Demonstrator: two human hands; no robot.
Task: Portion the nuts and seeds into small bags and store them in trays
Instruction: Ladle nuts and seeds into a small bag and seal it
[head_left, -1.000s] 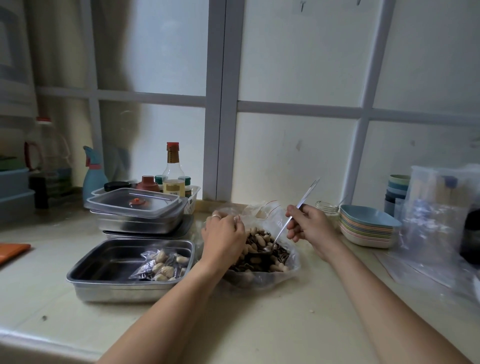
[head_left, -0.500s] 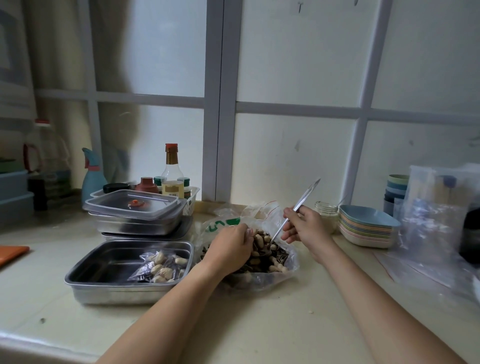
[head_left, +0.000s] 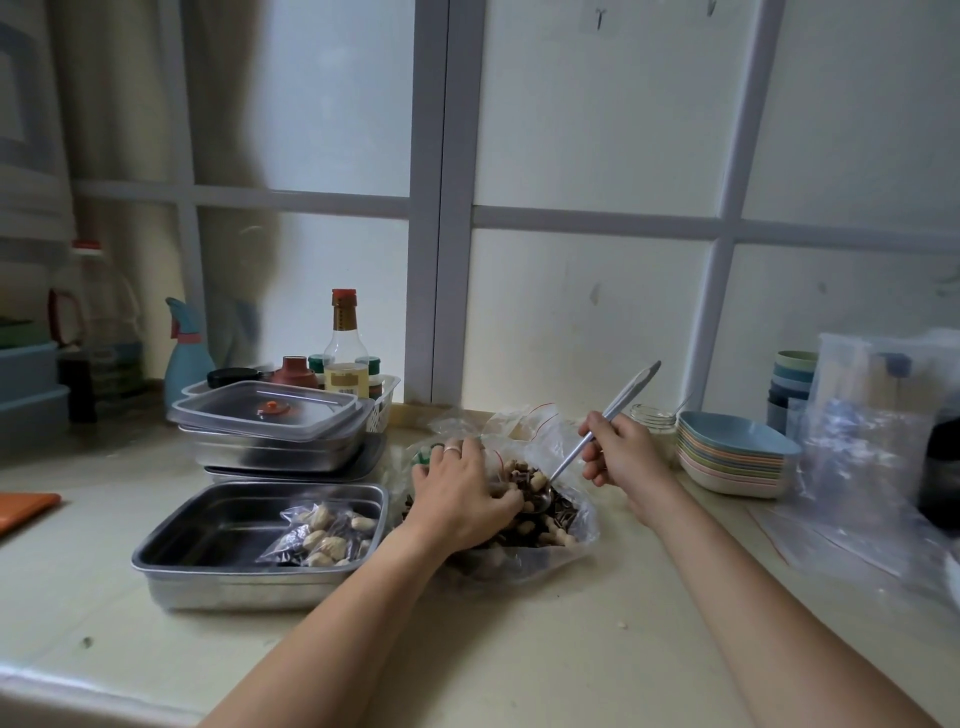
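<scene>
Sitting open on the tabletop (head_left: 519, 654), a large clear bag (head_left: 582, 519) holds a heap of nuts and seeds (head_left: 545, 527), pale shells mixed with dark slivers. Just to its left stands a steel tray (head_left: 234, 592) with 1 small filled bag (head_left: 324, 532) lying in its right half. Behind that tray is a stack of steel trays (head_left: 270, 452) topped by a clear plastic lid (head_left: 270, 415). To the right, a stack of shallow bowls (head_left: 732, 457) sits near a heap of clear plastic bags (head_left: 872, 447). The left hand (head_left: 462, 488) lies palm down on the heap, fingers bent into the nuts; I cannot tell whether they clasp anything. The right hand (head_left: 618, 449) hovers above the big bag's right side, wrist raised, thumb and curled fingers pinching the handle of a metal spoon (head_left: 597, 431) about midway. The spoon's long axis slants, its bowl down at the lower left among the nuts beside the left fingertips, its handle tip pointing up and to the right toward the window.
</scene>
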